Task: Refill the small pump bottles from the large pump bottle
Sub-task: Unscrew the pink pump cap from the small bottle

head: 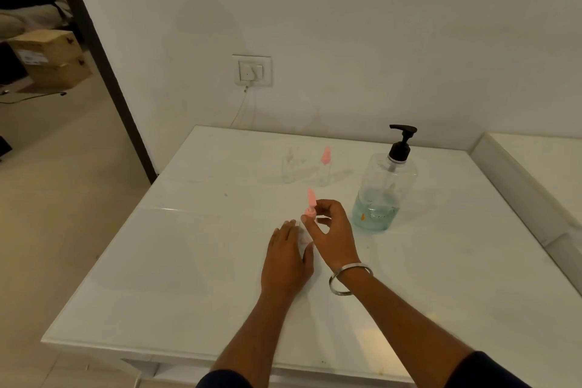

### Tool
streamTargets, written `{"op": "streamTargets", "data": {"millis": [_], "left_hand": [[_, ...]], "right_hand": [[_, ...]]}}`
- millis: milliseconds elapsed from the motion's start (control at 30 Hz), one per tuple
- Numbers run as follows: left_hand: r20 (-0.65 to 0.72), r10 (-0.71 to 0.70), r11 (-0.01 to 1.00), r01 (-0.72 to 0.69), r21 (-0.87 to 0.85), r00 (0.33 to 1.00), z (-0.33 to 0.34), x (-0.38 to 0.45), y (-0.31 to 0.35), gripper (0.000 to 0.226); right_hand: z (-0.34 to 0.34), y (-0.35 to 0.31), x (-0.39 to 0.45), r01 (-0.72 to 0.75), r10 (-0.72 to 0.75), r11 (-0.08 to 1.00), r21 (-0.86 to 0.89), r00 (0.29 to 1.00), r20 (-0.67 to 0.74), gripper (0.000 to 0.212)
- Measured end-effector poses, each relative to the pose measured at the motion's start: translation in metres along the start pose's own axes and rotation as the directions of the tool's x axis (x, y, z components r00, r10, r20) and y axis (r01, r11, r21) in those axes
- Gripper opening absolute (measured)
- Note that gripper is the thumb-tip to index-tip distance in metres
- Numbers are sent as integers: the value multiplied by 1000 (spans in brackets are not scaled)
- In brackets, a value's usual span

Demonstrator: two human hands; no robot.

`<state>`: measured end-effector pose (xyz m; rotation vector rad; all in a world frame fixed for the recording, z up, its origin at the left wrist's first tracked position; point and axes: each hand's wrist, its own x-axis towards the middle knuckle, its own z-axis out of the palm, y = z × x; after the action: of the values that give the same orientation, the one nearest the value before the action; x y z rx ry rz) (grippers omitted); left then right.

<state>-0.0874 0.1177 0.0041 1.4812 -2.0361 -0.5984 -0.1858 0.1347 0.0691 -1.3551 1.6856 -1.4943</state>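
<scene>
A white table [189, 261] is set against a plain white wall [346, 9]. Above the table a socket [252, 70] is mounted, with a cable [241, 110] hanging from it. Left of the table, beige floor [63, 167] and stacked cardboard boxes [53, 57] are seen.

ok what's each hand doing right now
left hand: closed around the small pump bottle body
right hand: fingers pinching its pink pump top

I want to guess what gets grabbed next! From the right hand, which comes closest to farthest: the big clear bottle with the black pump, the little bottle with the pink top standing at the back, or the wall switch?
1. Big clear bottle with black pump, just right of the right hand.
2. Little pink-topped bottle, farther back on the table.
3. Wall switch, up on the wall behind.
</scene>
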Motion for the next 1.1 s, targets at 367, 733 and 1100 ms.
{"op": "streamTargets", "data": {"millis": [367, 733, 1100], "left_hand": [[8, -14, 1000, 14, 19, 1000, 0, 0, 0, 65], [11, -7, 1000, 6, 23, 1000, -3, -1, 2, 63], [16, -10, 1000, 10, 17, 1000, -3, -2, 4, 72]], "right_hand": [[0, -1, 4, 24, -24, 1000, -11, 1000, 16, 28], [-3, 1, 2, 25, -25, 999, 26, 999, 32, 37], [-6, -1, 4, 24, -25, 999, 30, 999, 40, 25]]}}
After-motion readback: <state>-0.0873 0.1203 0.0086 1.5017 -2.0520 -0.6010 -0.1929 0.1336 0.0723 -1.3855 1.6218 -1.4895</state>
